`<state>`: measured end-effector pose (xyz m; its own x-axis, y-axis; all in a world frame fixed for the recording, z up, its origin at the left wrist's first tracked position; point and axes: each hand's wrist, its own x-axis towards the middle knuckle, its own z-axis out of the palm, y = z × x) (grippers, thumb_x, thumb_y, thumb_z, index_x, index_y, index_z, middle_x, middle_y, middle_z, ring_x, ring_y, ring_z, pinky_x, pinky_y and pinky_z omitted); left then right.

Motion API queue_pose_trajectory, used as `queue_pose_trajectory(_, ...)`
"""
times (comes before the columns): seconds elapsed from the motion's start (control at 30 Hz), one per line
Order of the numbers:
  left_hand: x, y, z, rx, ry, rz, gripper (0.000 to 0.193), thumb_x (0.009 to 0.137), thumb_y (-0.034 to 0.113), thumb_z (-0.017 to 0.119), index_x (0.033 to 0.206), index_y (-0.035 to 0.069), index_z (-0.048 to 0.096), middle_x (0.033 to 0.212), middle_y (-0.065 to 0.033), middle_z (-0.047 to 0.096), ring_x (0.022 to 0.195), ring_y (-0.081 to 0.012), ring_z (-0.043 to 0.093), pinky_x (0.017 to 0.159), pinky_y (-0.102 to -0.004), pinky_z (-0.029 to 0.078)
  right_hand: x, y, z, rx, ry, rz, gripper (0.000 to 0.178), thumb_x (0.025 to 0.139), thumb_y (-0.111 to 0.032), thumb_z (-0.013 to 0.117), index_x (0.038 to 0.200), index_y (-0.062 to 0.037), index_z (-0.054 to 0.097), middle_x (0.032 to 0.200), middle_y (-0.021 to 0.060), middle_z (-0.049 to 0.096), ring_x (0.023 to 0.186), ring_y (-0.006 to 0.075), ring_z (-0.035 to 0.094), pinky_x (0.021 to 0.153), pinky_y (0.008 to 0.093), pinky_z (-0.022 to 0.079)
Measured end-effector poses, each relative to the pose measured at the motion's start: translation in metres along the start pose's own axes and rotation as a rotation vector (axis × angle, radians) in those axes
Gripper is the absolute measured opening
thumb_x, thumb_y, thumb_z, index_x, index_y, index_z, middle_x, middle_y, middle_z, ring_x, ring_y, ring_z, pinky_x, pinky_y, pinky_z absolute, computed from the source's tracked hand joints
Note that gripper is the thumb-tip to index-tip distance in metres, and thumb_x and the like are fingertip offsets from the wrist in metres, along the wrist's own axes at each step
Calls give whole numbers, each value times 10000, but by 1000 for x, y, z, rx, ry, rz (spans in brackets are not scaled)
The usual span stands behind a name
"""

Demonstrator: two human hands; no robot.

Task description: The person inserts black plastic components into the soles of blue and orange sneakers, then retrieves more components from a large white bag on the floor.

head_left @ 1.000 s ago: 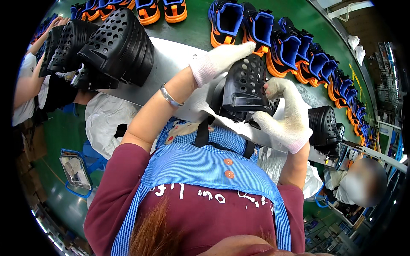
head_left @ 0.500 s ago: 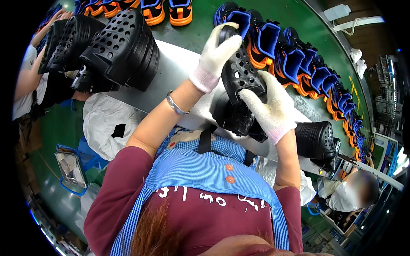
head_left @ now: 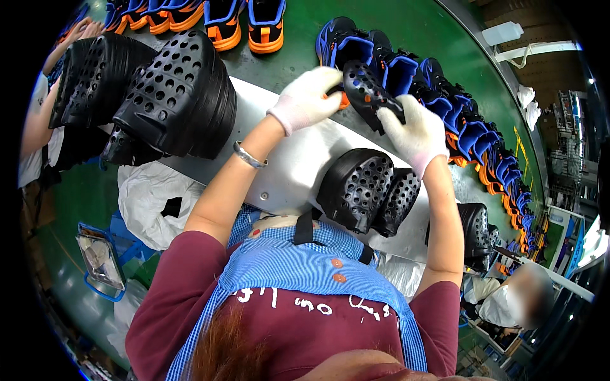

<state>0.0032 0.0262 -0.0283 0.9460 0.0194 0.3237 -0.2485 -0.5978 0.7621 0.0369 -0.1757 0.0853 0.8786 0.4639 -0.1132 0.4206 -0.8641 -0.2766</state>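
Above the nearest shoes, a black perforated plastic shoe insert (head_left: 365, 86) is tilted, its upper end over a shoe opening. My right hand (head_left: 416, 133), in a white glove, grips the insert's lower end. My left hand (head_left: 308, 98), also gloved, has let go of it; its thumb and fingers are curved but apart. It is beside the heel of a black, blue and orange shoe (head_left: 343, 44); I cannot tell whether it touches the shoe. Nested black inserts (head_left: 356, 187) lie on the metal surface (head_left: 289, 171) in front of me.
Large insert stacks (head_left: 168, 95) stand at the left, and another stack (head_left: 473, 225) is beyond my right forearm. A long shoe row (head_left: 473, 136) curves along the green surface (head_left: 298, 38) to the right. Other shoes (head_left: 265, 28) line the far left. A co-worker's hands (head_left: 82, 30) show there.
The insert has moved from between both hands to over the shoes, in my right hand. My left hand has released it and shifted lower and left. The nested inserts are now uncovered.
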Motion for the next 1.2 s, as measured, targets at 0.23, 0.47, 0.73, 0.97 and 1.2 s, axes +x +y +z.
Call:
queue_pose_trajectory(0.23, 17, -12, 32, 214, -27, -22, 197, 844, 184, 611, 1016, 101, 660, 1006, -93, 621, 962, -304, 597, 837, -405, 504, 82, -6, -25, -186, -166, -40, 451, 836, -431, 576, 926, -4, 687, 870, 227, 687, 879, 377, 674, 814, 427, 527)
queue_pose_trajectory(0.47, 26, 1, 29, 257, -217, -196, 277, 859, 313, 628, 1024, 93, 666, 1035, -94, 649, 976, -308, 626, 829, -408, 519, 115, -29, 36, -289, -128, 32, 427, 868, -429, 578, 989, -34, 690, 974, 214, 696, 940, 372, 672, 840, 436, 532)
queue_pose_trajectory(0.73, 59, -10, 20, 338, -561, -379, 422, 761, 471, 687, 944, 93, 728, 956, -157, 708, 903, -337, 673, 813, -405, 537, 151, -47, 63, -426, -269, -28, 239, 882, -227, 599, 1033, -105, 738, 1089, 126, 706, 1030, 297, 676, 842, 401, 547)
queue_pose_trajectory(0.97, 75, -18, 18, 364, -655, -303, 409, 738, 475, 685, 943, 124, 730, 932, -145, 710, 880, -335, 670, 804, -403, 535, 175, -32, 78, -337, -149, -57, 318, 908, -332, 541, 1038, -106, 723, 1056, 162, 697, 986, 343, 670, 858, 417, 539)
queue_pose_trajectory(1.2, 67, -20, 13, 336, -539, -244, 394, 725, 490, 663, 850, 124, 741, 896, -166, 705, 872, -342, 680, 789, -428, 548, 169, -53, 53, -413, -251, -30, 318, 918, -212, 473, 1071, -88, 723, 1156, 155, 675, 1076, 321, 655, 899, 431, 528)
